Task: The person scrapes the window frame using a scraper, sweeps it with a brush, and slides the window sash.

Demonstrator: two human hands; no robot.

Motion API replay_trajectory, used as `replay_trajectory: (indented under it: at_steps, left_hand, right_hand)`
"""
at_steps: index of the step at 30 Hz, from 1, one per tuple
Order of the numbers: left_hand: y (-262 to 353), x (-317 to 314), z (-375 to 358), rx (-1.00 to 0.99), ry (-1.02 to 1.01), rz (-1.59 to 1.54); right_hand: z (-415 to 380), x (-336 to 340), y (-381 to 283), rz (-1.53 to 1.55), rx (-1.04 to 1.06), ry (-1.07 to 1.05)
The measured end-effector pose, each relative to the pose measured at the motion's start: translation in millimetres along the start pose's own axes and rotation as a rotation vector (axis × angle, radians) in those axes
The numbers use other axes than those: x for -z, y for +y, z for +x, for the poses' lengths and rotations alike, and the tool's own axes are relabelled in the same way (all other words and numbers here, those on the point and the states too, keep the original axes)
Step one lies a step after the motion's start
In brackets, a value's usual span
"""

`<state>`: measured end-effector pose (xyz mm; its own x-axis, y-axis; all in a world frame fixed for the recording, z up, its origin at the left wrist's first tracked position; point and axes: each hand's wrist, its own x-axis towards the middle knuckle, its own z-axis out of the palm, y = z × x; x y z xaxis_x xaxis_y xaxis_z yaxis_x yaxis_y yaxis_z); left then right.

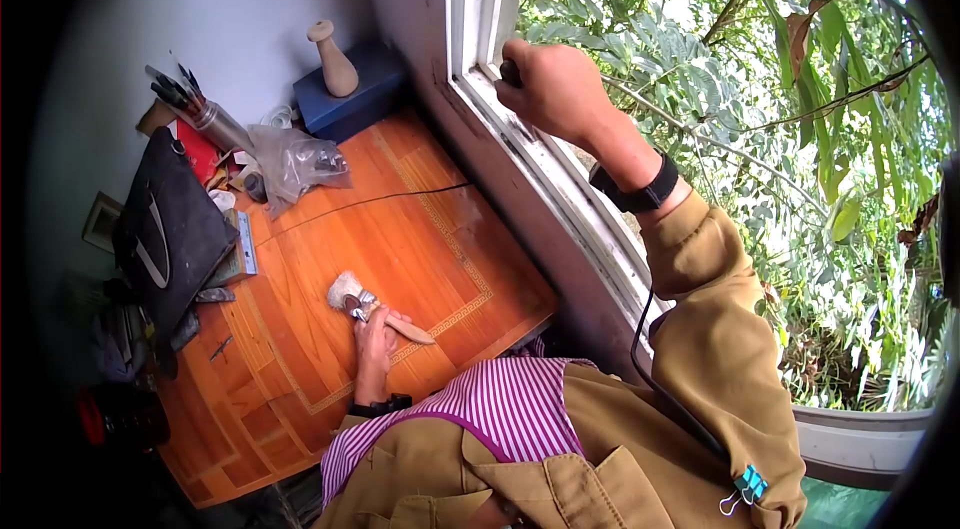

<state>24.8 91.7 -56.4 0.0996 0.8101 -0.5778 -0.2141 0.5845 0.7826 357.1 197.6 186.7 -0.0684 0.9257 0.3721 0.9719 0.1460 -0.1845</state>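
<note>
Here, left hand [374, 341] grips paintbrush [412, 331] over wooden table [330, 239]; right hand [562, 94], far right, curls round dark object [511, 74] by window frame [478, 4].

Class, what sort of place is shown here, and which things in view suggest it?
Probably a home study or craft corner: there is a wooden table, a metal cup of slim tools, and a brush in the left hand.

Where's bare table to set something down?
Bare table: between brush and cable; also lower left, between left hand and near-left edge, barring small scraps. Crowded: wall side, with dark bag, metal cup, plastic bag, blue box.
</note>
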Motion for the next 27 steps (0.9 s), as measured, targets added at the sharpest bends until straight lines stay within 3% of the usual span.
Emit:
replay_trajectory:
  at_steps: [17, 20, 27]
  left_hand:
    - [3.5, -3.9, -3.5, -0.035, 0.014, 0.043]
    - [0.8, -1.7, -1.4, -0.032, 0.019, 0.054]
    - [6.2, -7.7, -7.9, -0.043, 0.036, 0.075]
  right_hand:
    - [-16.5, 5.3, 0.4, -0.031, -0.05, 0.02]
    - [-13.6, 6.6, 7.6, 0.067, -0.067, -0.012]
    - [-17.8, 13.7, 72.2, 0.519, -0.394, -0.028]
